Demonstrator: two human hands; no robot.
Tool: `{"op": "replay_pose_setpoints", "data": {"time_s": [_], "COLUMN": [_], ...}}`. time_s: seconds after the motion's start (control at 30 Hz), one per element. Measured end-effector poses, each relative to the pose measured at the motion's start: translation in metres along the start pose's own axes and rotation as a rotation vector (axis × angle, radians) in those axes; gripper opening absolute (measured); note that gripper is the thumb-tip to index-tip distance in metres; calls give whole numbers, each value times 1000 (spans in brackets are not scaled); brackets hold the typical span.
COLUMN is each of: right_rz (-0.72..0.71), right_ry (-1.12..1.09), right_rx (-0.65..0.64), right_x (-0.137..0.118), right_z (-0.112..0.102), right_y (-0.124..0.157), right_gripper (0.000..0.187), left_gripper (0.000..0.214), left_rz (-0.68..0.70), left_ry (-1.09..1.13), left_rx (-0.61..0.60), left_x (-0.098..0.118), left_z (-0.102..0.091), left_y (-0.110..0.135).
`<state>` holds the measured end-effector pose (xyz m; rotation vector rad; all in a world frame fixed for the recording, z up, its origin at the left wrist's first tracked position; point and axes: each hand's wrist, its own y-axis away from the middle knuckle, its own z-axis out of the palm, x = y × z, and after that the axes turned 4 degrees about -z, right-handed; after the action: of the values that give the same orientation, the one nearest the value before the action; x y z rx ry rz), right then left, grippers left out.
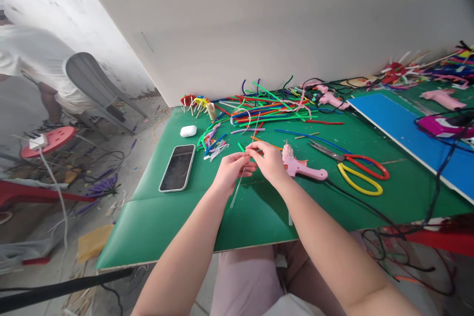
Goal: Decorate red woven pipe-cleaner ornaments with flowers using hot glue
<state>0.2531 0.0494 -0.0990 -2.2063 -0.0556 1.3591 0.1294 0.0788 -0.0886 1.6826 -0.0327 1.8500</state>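
Note:
My left hand [230,170] and my right hand [269,160] meet over the green board [155,222], fingers pinched together on a thin white stick [237,191] that slants down toward me. A short green piece [241,147] lies just beyond my fingertips. A pink glue gun [301,165] rests right beside my right hand. Red and yellow scissors [357,170] lie further right.
A heap of coloured sticks [266,106] covers the far side. A phone [177,168] and a white earbud case [188,131] sit at the left. A blue sheet [411,133], more pink glue guns [442,98] and black cables [437,187] lie right. A person sits on a grey chair [92,86] far left.

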Motion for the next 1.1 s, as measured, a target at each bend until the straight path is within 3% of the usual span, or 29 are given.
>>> {"op": "replay_pose_setpoints", "data": {"time_s": [0.27, 1.1], "right_rz": [-24, 142], "right_ry": [28, -93], "right_rx": [-37, -23], "right_x": [-1, 2], "right_z": [0, -4], "right_y": [-1, -1], "right_gripper": [16, 13], "left_gripper": [26, 25], "left_rz": [-15, -4], "left_ry": [-14, -70], "left_rx": [-23, -28], "left_x": [-1, -2], "left_z": [0, 1], "left_y": [0, -1]}}
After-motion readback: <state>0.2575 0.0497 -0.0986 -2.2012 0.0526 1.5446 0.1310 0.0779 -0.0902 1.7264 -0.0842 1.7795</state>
